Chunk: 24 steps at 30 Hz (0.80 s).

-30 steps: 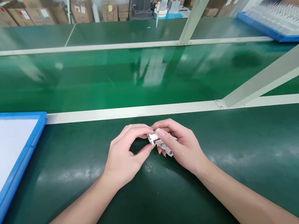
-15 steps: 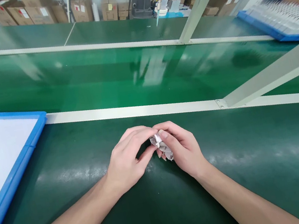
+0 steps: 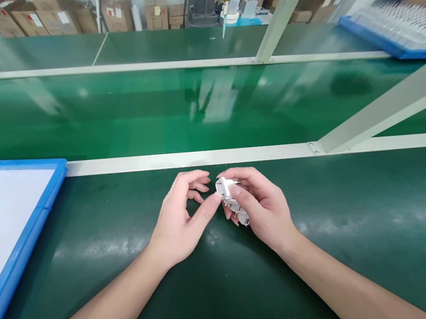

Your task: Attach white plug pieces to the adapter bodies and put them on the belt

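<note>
While right hand (image 3: 265, 209) pinches white part (image 3: 226, 190), left hand (image 3: 180, 221) touching

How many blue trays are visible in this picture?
2. The near blue tray lies at the left; the far blue tray sits at the upper right, holding white parts. Others may lie outside the view.

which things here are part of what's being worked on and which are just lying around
In hand: white plastic piece, gripped in the right hand; left hand with its thumb against it.
Lying about: left blue tray, far blue tray of white parts, cardboard boxes at the back.
</note>
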Available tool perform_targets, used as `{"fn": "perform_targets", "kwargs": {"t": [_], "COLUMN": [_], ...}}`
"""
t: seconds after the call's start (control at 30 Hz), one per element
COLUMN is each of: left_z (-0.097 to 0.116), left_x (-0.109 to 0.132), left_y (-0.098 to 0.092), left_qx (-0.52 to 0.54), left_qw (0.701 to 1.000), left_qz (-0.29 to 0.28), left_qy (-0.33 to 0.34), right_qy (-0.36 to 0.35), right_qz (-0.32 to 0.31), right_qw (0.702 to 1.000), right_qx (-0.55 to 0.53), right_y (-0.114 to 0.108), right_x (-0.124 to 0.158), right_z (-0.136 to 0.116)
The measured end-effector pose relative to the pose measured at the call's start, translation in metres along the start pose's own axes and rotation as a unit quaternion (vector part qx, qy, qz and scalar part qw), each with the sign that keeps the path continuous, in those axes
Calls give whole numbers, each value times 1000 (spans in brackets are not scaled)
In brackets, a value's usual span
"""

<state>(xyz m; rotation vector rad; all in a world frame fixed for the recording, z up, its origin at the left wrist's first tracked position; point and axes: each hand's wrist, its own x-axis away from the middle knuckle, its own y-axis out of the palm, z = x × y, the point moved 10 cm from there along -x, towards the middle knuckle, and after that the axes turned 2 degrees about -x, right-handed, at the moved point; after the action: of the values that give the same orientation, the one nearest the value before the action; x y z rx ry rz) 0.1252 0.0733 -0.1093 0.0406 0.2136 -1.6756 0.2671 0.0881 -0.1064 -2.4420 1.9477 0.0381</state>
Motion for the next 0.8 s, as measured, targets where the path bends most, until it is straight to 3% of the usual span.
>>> {"fn": "perform_targets", "kwargs": {"t": [0.13, 0.37, 0.67, 0.8], "left_z": [-9, -10, -10, -8], "left_x": [-3, -4, -7, -10], "left_y": [-5, -7, -3, -3], "left_qx": [52, 55, 48, 57], "left_qw": [997, 996, 997, 997], "left_qz": [21, 27, 8, 13], "left_qy": [-52, -59, -60, -49], "right_qy": [64, 148, 144, 129], "right_qz": [16, 46, 56, 34], "right_qw": [991, 928, 913, 941], "right_qx": [-113, -338, -378, -311], "right_y": [0, -8, -10, -2], "right_x": [-5, -15, -15, -15], "right_z": [9, 25, 27, 17]}}
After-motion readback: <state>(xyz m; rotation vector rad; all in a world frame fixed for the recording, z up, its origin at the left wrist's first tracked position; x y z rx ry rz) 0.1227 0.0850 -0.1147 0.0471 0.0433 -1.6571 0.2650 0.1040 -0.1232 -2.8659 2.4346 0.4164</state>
